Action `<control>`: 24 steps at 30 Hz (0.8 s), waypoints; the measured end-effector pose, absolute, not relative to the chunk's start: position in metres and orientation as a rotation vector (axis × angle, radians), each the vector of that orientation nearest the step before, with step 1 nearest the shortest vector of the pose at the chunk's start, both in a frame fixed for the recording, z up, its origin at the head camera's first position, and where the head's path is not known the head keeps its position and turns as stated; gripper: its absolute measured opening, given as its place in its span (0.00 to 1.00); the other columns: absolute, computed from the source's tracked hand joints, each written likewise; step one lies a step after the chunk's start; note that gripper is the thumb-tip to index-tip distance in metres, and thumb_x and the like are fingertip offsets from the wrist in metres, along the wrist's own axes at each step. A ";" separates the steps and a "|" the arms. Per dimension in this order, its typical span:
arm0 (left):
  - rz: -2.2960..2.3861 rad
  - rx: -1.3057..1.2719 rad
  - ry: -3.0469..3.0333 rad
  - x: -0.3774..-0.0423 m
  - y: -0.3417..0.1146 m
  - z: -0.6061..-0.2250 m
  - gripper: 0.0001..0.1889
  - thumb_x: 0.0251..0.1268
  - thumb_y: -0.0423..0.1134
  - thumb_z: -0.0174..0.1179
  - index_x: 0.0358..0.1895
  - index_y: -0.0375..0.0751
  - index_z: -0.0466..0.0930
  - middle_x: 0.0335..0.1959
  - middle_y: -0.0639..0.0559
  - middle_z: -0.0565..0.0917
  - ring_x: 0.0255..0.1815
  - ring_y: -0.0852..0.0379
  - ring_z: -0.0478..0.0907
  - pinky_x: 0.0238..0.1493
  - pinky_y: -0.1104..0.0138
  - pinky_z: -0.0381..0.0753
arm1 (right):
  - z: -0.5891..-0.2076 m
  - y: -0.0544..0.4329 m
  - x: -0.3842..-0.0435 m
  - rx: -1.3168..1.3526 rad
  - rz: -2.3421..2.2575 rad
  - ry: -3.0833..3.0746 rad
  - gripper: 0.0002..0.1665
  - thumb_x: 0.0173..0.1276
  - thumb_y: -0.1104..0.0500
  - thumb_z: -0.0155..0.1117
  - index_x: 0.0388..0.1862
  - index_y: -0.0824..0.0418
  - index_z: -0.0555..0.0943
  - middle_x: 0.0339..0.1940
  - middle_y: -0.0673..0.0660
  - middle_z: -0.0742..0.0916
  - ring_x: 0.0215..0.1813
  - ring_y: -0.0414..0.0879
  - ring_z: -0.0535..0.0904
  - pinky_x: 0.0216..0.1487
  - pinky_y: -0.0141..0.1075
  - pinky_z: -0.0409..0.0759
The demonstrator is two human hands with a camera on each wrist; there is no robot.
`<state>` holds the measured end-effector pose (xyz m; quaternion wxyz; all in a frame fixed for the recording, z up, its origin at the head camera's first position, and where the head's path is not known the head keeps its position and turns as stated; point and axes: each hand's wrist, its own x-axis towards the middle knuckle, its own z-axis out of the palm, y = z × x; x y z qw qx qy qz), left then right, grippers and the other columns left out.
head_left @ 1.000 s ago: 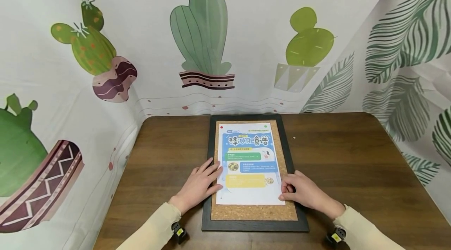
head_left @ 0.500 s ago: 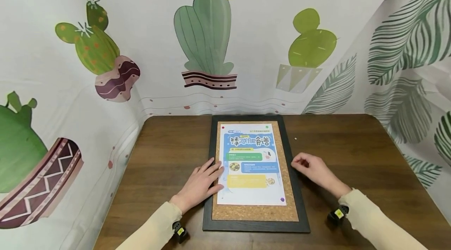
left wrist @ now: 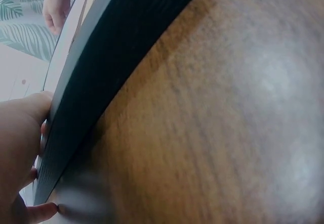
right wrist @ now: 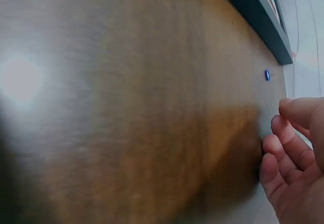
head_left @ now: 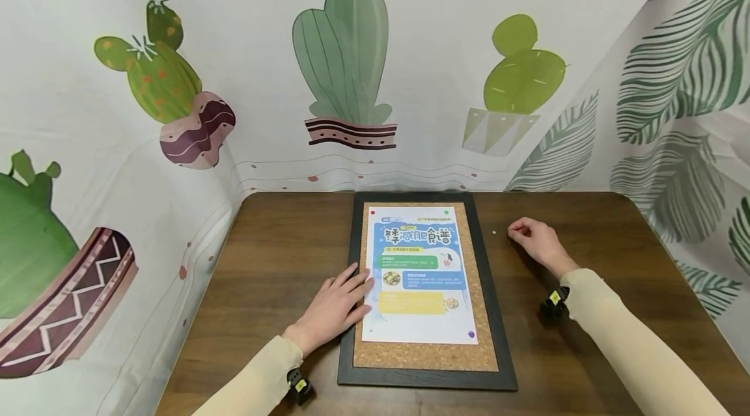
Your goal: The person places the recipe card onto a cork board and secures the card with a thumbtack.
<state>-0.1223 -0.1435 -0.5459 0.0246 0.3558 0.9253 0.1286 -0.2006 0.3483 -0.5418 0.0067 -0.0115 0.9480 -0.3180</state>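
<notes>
A printed poster sheet (head_left: 418, 328) lies on a black-framed corkboard (head_left: 426, 359). Thumbtacks sit at three of its corners: red (head_left: 372, 213) top left, green (head_left: 446, 212) top right, purple (head_left: 471, 334) bottom right. My left hand (head_left: 335, 304) rests, fingers spread, across the board's left frame and the sheet's edge. My right hand (head_left: 540, 243) is over the table right of the board, fingers loosely curled with nothing between them. Just left of its fingertips lies a small loose thumbtack (head_left: 494, 232); in the right wrist view this thumbtack (right wrist: 267, 75) has a blue head.
The brown wooden table (head_left: 281, 234) carries the board at its middle, with the board's far edge near the back of the table. Behind and beside it hangs a white curtain (head_left: 422, 77) printed with cacti and leaves.
My right hand has left the sheet's bottom right corner, uncovering the purple thumbtack there, and moved up and right to beside the loose thumbtack. My left hand has stayed in place.
</notes>
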 end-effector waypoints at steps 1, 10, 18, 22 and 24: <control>0.400 1.106 2.866 -0.122 -0.144 -0.546 0.30 0.81 0.55 0.55 0.78 0.46 0.71 0.79 0.47 0.69 0.84 0.43 0.55 0.67 0.40 0.72 | -0.543 0.349 -0.204 -0.035 -0.994 2.962 0.10 0.78 0.59 0.64 0.48 0.65 0.84 0.40 0.62 0.87 0.40 0.52 0.79 0.42 0.44 0.74; 0.391 1.104 2.874 -0.123 -0.144 -0.549 0.31 0.81 0.57 0.54 0.78 0.47 0.70 0.80 0.49 0.68 0.84 0.45 0.55 0.68 0.41 0.71 | -0.542 0.340 -0.219 -0.132 -0.984 2.864 0.10 0.76 0.58 0.68 0.50 0.62 0.87 0.38 0.56 0.86 0.41 0.50 0.77 0.44 0.44 0.73; 0.386 1.101 2.876 -0.122 -0.144 -0.549 0.31 0.81 0.57 0.54 0.78 0.47 0.70 0.80 0.49 0.68 0.84 0.45 0.54 0.68 0.41 0.71 | -0.542 0.337 -0.221 -0.115 -0.959 2.859 0.08 0.75 0.57 0.69 0.48 0.60 0.87 0.34 0.54 0.83 0.38 0.49 0.75 0.42 0.42 0.71; 0.390 1.103 2.871 -0.122 -0.144 -0.549 0.30 0.81 0.56 0.53 0.79 0.48 0.69 0.80 0.49 0.68 0.84 0.45 0.54 0.68 0.41 0.71 | -0.543 0.337 -0.221 -0.094 -0.953 2.860 0.08 0.75 0.57 0.68 0.48 0.59 0.86 0.34 0.54 0.82 0.38 0.50 0.75 0.42 0.43 0.71; 0.393 1.110 2.875 -0.122 -0.145 -0.549 0.30 0.81 0.56 0.54 0.78 0.47 0.70 0.80 0.48 0.68 0.84 0.44 0.55 0.67 0.41 0.71 | -0.543 0.336 -0.221 -0.091 -0.949 2.856 0.08 0.75 0.57 0.68 0.48 0.59 0.86 0.34 0.55 0.82 0.38 0.50 0.75 0.42 0.43 0.70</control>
